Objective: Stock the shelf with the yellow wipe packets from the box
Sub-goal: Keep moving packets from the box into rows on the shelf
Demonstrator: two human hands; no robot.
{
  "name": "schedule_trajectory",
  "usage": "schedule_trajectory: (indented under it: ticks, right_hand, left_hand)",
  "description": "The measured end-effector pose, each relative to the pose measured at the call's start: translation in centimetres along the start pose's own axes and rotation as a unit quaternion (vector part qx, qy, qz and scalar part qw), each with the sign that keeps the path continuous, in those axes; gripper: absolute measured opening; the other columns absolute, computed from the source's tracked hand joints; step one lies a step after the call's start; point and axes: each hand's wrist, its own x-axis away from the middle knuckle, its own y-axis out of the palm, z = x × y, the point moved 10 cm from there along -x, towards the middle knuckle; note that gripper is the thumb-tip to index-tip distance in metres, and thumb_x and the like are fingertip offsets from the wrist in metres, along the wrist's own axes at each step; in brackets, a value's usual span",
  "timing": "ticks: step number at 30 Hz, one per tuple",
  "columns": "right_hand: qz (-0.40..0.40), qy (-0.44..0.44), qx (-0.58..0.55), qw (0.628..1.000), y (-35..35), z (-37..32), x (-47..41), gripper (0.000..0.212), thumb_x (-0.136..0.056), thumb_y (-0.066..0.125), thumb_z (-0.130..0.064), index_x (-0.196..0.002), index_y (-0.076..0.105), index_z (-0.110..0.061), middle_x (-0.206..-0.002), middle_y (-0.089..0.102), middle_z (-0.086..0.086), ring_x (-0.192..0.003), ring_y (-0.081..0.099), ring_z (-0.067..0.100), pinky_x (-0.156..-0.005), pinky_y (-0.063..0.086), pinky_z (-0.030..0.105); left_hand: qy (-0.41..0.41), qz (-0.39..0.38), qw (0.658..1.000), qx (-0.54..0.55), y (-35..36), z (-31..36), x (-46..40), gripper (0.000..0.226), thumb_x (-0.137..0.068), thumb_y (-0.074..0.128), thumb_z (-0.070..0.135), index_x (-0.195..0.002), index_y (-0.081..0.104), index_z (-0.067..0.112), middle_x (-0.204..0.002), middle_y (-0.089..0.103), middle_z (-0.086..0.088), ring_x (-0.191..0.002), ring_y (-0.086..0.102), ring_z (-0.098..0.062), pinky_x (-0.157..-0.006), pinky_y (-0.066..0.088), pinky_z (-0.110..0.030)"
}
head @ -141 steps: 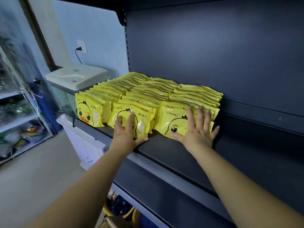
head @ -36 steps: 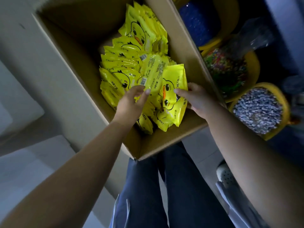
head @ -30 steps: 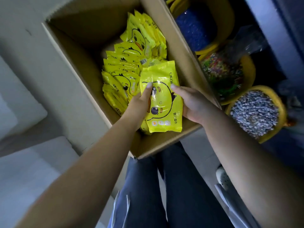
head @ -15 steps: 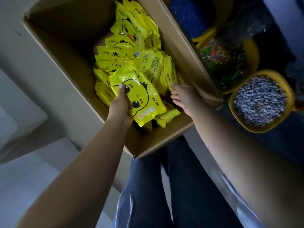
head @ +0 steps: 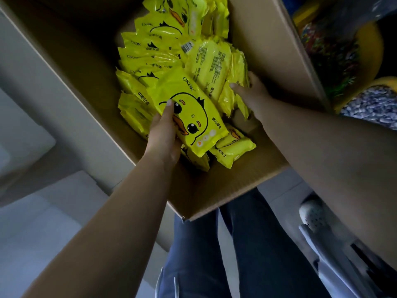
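Inside the box (head: 225, 190), our left hand (head: 163, 134) pinches one packet (head: 189, 108) by its long edge, while our right hand (head: 251, 93), nearer the far wall, curls onto the upright packets (head: 234, 82).

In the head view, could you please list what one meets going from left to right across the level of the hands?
Cardboard box wall → left hand → duck-face packet it holds → right hand reaching among the packets → yellow bowl of pale pieces.
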Motion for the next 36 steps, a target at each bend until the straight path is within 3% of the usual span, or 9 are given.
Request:
schedule_trajectory:
  ticks: [5,13,17,21,23,26,28,32,36]
  right_hand:
    - [0.016,-0.004,-0.019,1.000,-1.1,0.0,-0.1,0.033,-0.094,0.048,-0.012,-0.126,0.053,-0.003,-0.123,0.058,0.013,-0.108,0.056,0.021,-0.057,0.040,0.005]
    - [0.048,0.011,-0.063,0.997,-3.4,0.3,3.9,0.035,-0.095,0.048,-0.016,-0.108,0.056,0.016,-0.114,0.054,0.038,-0.083,0.052,0.018,-0.056,0.032,0.018]
    - [-0.030,0.038,-0.110,0.993,-3.3,-0.4,5.9,0.030,-0.094,0.050,-0.021,-0.118,0.057,-0.005,-0.084,0.061,-0.004,-0.069,0.050,0.004,-0.057,0.036,0.018]
    - [-0.077,0.064,-0.102,0.990,-1.7,-0.8,5.4,0.021,-0.094,0.049,-0.022,-0.112,0.056,-0.015,-0.078,0.054,-0.010,-0.075,0.052,0.009,-0.048,0.039,0.011]
    - [-0.066,0.051,-0.073,0.994,-1.5,-1.2,4.2,0.031,-0.094,0.049,-0.028,-0.121,0.054,-0.014,-0.092,0.055,-0.009,-0.089,0.050,0.010,-0.064,0.041,0.012]
    - [-0.071,0.024,-0.042,0.996,-1.2,-1.5,2.9,0.055,-0.084,0.061,-0.042,-0.132,0.047,-0.019,-0.127,0.052,-0.004,-0.115,0.047,0.013,-0.097,0.038,0.030]
    - [-0.086,0.008,-0.024,0.996,-0.8,-1.3,2.5,0.061,-0.077,0.071,-0.035,-0.131,0.048,-0.019,-0.129,0.055,0.002,-0.117,0.052,0.021,-0.101,0.042,0.044]
    - [-0.020,0.001,-0.015,1.000,-1.6,-0.4,2.0,0.062,-0.075,0.074,-0.018,-0.129,0.044,-0.014,-0.118,0.055,0.003,-0.106,0.054,0.019,-0.095,0.045,0.034]
    - [0.031,0.006,-0.079,0.996,-2.4,0.1,2.5,0.043,-0.080,0.070,-0.016,-0.118,0.053,-0.005,-0.109,0.061,0.009,-0.090,0.056,0.016,-0.074,0.048,0.022]
  left_hand:
    - [-0.018,0.004,1.000,0.006,0.0,0.2,-1.2,0.060,-0.090,0.051,0.040,-0.141,0.032,0.016,-0.131,0.054,-0.012,-0.112,0.058,-0.027,-0.096,0.046,-0.049]
    - [0.068,0.105,0.952,-0.278,1.1,4.7,3.2,0.050,-0.095,0.044,0.035,-0.126,0.046,-0.003,-0.130,0.052,-0.020,-0.119,0.051,-0.032,-0.088,0.046,-0.029]
    - [0.168,0.086,0.902,-0.389,2.2,8.8,4.8,0.062,-0.091,0.051,0.039,-0.142,0.030,0.011,-0.145,0.038,-0.007,-0.130,0.040,-0.022,-0.093,0.037,-0.024]
    - [0.232,0.038,0.840,-0.490,4.5,12.1,3.8,0.054,-0.088,0.057,0.036,-0.138,0.040,0.024,-0.145,0.038,-0.001,-0.132,0.037,-0.017,-0.094,0.032,-0.021]
    - [0.241,0.015,0.829,-0.504,5.2,13.2,2.3,0.054,-0.086,0.059,0.036,-0.137,0.041,0.027,-0.147,0.035,0.000,-0.132,0.036,-0.017,-0.093,0.031,-0.019]
    - [0.250,-0.025,0.808,-0.532,6.1,14.0,-0.3,0.055,-0.084,0.062,0.035,-0.135,0.043,0.026,-0.146,0.036,0.001,-0.124,0.041,-0.013,-0.081,0.037,-0.008]
    - [0.273,-0.066,0.770,-0.572,7.4,13.6,-1.2,0.055,-0.082,0.065,0.030,-0.133,0.046,0.021,-0.143,0.037,-0.001,-0.119,0.041,-0.010,-0.071,0.038,-0.001]
    - [0.324,-0.116,0.654,-0.674,9.7,12.0,-2.1,0.060,-0.074,0.071,0.033,-0.128,0.053,0.015,-0.139,0.043,-0.011,-0.132,0.036,-0.022,-0.106,0.026,-0.022]
    - [0.289,-0.052,0.459,-0.839,8.8,10.9,-3.3,0.066,-0.072,0.066,0.051,-0.131,0.049,0.029,-0.136,0.044,-0.012,-0.130,0.029,-0.035,-0.107,0.021,-0.042]
